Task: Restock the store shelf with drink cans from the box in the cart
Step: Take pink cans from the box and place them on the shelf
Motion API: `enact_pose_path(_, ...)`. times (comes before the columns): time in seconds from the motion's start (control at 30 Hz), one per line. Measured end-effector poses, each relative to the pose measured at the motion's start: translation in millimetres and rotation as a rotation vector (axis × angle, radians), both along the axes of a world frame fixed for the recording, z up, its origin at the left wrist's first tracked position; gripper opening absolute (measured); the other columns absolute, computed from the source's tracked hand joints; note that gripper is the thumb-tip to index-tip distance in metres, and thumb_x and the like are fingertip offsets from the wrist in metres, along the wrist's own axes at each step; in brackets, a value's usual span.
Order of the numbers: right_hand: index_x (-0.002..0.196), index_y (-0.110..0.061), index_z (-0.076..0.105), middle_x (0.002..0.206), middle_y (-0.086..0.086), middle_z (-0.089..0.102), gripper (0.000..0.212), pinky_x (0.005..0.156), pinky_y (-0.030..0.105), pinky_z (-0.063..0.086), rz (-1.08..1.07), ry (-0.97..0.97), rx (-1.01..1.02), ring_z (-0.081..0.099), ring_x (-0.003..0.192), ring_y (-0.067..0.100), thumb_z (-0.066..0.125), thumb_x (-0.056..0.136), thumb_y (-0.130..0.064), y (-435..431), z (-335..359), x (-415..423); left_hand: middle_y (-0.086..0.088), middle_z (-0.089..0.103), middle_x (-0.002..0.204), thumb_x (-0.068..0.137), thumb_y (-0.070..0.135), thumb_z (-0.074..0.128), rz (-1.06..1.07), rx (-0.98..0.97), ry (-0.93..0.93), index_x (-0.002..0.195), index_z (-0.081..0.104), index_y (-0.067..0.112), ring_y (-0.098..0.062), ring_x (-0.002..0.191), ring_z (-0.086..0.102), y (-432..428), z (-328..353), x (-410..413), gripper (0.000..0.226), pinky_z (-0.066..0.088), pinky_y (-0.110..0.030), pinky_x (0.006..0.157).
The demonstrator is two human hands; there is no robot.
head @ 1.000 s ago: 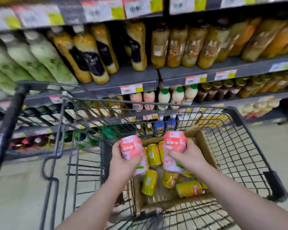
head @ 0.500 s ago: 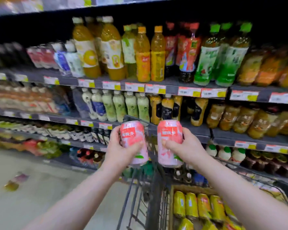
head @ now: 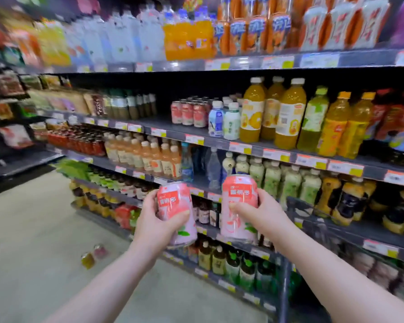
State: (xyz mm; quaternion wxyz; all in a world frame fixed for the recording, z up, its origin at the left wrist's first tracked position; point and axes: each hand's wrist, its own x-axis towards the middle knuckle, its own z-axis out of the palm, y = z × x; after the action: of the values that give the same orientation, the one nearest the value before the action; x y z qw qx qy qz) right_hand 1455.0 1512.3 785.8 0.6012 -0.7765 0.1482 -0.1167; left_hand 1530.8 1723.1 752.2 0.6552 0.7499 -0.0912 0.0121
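The left can (head: 175, 206) is grasped by the left hand (head: 155, 226). The thumb is laid across its front and the fingers are curled round its 9 o'clock side. Its top is tipped slightly toward 11 o'clock, and its upper half is left clear of the grip.

At 3 o'clock of it, apart from it, the right can (head: 239, 197) is held nearly upright by the right hand (head: 265, 213), which is closed on it from 4 o'clock with the thumb across the middle.

Both cans are raised in front of the shelf (head: 173, 131). On it, at 12 o'clock of the left can, a row of matching cans (head: 189, 111) is stood.

Each held can is pink, with a red band bearing white characters and a green leaf near the base. The characters cannot be read with certainty. Writing on the price tags (head: 194, 139) is too blurred to be read. An orange fruit is pictured on the juice bottles (head: 289, 113).
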Motion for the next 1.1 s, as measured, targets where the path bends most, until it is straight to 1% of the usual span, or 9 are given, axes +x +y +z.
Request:
enact_pose_path(0.13, 0.109, -0.026, 0.053, 0.105, -0.003, 0.065, 0.038, 0.07, 0.029, 0.053, 0.043, 0.024, 0.018, 0.064, 0.089, 0.012, 0.072, 0.076, -0.031, 76.6, 8.2, 43.6, 0.007, 0.064, 0.11, 0.042, 0.043, 0.077, 0.087, -0.031, -0.016, 0.117, 0.039, 0.039, -0.009, 0.094, 0.065, 81.7, 7.5, 35.0, 0.084, 0.053, -0.036, 0.085)
enact_pose_path(0.27, 0.12, -0.023, 0.051, 0.108, -0.002, 0.065, 0.048, 0.068, 0.027, 0.052, 0.092, 0.032, -0.024, 0.064, 0.091, 0.013, 0.07, 0.077, -0.035, 122.7, 19.4, 85.4, 0.01, 0.065, 0.106, 0.039, 0.046, 0.078, 0.124, -0.047, -0.027, 0.1, 0.043, 0.056, -0.006, 0.088, 0.067, 133.2, 8.0, 64.4, 0.07, 0.056, -0.035, 0.078)
enact_pose_path(0.4, 0.122, -0.022, 0.048, 0.11, -0.001, 0.064, 0.049, 0.063, 0.025, 0.05, 0.143, 0.035, -0.016, 0.064, 0.09, 0.013, 0.07, 0.079, -0.031, 146.0, 21.1, 132.6, 0.006, 0.063, 0.111, 0.041, 0.046, 0.078, 0.134, -0.086, -0.029, 0.109, 0.041, 0.049, -0.01, 0.094, 0.066, 158.1, 3.0, 96.9, 0.077, 0.056, -0.038, 0.082)
enact_pose_path(0.53, 0.116, -0.026, 0.047, 0.101, -0.006, 0.062, 0.046, 0.058, 0.022, 0.048, 0.162, 0.024, -0.01, 0.064, 0.086, 0.01, 0.072, 0.077, -0.03, 159.9, 14.5, 193.0, 0.011, 0.06, 0.108, 0.045, 0.041, 0.079, 0.149, -0.075, -0.008, 0.094, 0.04, 0.065, -0.009, 0.093, 0.066, 171.2, 2.8, 142.8, 0.067, 0.058, -0.034, 0.073)
enact_pose_path(0.6, 0.114, -0.028, 0.047, 0.1, -0.009, 0.062, 0.045, 0.057, 0.02, 0.047, 0.18, 0.012, -0.023, 0.063, 0.085, 0.008, 0.072, 0.076, -0.03, 161.7, 10.7, 230.0, 0.013, 0.06, 0.108, 0.051, 0.036, 0.081, 0.158, -0.063, -0.018, 0.099, 0.04, 0.061, -0.01, 0.093, 0.065, 173.3, 3.8, 177.7, 0.068, 0.058, -0.035, 0.073)
enact_pose_path(0.73, 0.114, -0.026, 0.051, 0.104, -0.006, 0.064, 0.047, 0.068, 0.026, 0.053, 0.173, -0.018, -0.036, 0.065, 0.089, 0.011, 0.073, 0.073, -0.029, 148.6, 6.4, 310.2, 0.012, 0.062, 0.106, 0.065, 0.021, 0.083, 0.138, -0.06, -0.046, 0.116, 0.038, 0.046, -0.008, 0.087, 0.067, 160.4, 6.9, 261.9, 0.073, 0.057, -0.029, 0.066)
enact_pose_path(0.9, 0.114, -0.031, 0.048, 0.103, -0.01, 0.064, 0.051, 0.063, 0.02, 0.051, 0.137, -0.045, -0.06, 0.064, 0.088, 0.006, 0.074, 0.07, -0.03, 108.2, 24.2, 407.5, 0.012, 0.06, 0.105, 0.066, 0.022, 0.082, 0.076, -0.043, -0.064, 0.113, 0.04, 0.047, -0.005, 0.08, 0.068, 125.1, 24.7, 366.3, 0.069, 0.055, -0.02, 0.058)
enact_pose_path(1.0, 0.109, -0.033, 0.046, 0.099, -0.014, 0.062, 0.05, 0.06, 0.018, 0.048, 0.057, -0.094, -0.079, 0.062, 0.086, 0.001, 0.075, 0.068, -0.03, 81.1, 32.2, 454.9, 0.011, 0.06, 0.109, 0.064, 0.027, 0.082, 0.046, -0.052, -0.073, 0.121, 0.036, 0.043, -0.005, 0.085, 0.067, 104.7, 29.9, 417.4, 0.075, 0.052, -0.016, 0.058)
enact_pose_path(1.1, 0.111, -0.033, 0.047, 0.099, -0.016, 0.061, 0.054, 0.066, 0.022, 0.049, -0.048, -0.134, -0.11, 0.06, 0.089, 0.002, 0.078, 0.067, -0.028, 55.2, 35.9, 490.4, 0.016, 0.06, 0.105, 0.064, 0.027, 0.082, -0.002, -0.049, -0.069, 0.118, 0.036, 0.045, 0.001, 0.081, 0.066, 83.9, 30.6, 454.9, 0.074, 0.051, -0.012, 0.053)
